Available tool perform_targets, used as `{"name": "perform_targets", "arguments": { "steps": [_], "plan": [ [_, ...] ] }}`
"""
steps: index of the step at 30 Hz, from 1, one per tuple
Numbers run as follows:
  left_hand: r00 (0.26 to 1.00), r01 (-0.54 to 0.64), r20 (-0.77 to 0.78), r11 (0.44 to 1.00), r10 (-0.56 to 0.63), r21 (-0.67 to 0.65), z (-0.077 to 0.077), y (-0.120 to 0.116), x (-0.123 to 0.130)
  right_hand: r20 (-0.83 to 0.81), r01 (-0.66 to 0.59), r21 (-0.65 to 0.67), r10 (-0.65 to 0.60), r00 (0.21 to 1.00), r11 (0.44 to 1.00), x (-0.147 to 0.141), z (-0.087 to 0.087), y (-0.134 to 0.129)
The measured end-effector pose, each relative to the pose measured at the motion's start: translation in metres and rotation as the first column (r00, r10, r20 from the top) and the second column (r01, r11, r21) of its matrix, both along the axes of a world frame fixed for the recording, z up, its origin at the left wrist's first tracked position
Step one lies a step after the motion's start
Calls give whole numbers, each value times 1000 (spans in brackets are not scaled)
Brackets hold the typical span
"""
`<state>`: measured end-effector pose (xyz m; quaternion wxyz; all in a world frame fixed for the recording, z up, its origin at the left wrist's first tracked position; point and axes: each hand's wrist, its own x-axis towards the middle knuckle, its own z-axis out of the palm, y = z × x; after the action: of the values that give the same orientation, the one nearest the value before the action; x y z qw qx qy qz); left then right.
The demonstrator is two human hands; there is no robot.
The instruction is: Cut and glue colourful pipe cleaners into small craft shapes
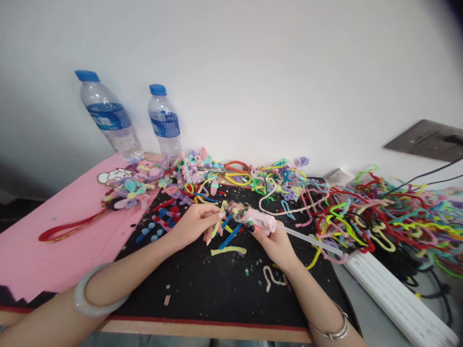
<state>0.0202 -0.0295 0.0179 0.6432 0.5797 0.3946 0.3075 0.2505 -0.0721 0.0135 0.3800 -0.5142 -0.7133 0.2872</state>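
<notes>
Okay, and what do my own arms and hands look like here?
No sleeves or gloves show on either arm. Your left hand has a thick, smooth, pale bangle up the forearm. Your right hand has a thin silver-coloured bangle near the wrist, and its thumbnail looks dark, as if painted.

Red-and-yellow-handled scissors [238,173] amid colourful fuzzy stems [208,176].
</notes>
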Motion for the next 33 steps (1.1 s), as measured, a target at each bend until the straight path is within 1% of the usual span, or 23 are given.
{"name": "perform_targets", "arguments": {
  "steps": [3,6,10,14,17,19,22,26,30,33],
  "plan": [
    [1000,8,-7,1000,-8,8,1,0,0,-22,40,12,-40,999,999,0,-1,0],
    [1000,27,-3,1000,-27,12,2,-1,1,-33,19,-14,-19,999,1000,1,-1,0],
    [999,33,6,999,-33,25,4,-1,1,-68,57,3,-57,996,998,0,3,1],
    [999,48,-14,998,-47,52,3,-1,-1,-103,29,-38,-32,994,999,-1,6,1],
    [998,52,-39,997,-50,57,4,-1,-1,-133,79,-54,-86,987,995,0,5,1],
    [997,55,-48,997,-52,55,5,-1,-1,-145,65,-58,-73,987,996,1,4,2],
    [997,54,-55,997,-51,53,8,-2,-1,-114,14,-54,-20,993,998,2,4,2],
    [997,52,-58,997,-49,50,10,-3,-1,-99,81,-38,-85,991,996,2,4,1],
    [997,50,-68,997,-46,54,9,-3,-1,-80,27,-41,-30,996,999,3,4,1],
    [997,43,-59,997,-40,62,9,-3,-2,-82,101,-26,-103,991,995,3,4,1]
  ]
}}
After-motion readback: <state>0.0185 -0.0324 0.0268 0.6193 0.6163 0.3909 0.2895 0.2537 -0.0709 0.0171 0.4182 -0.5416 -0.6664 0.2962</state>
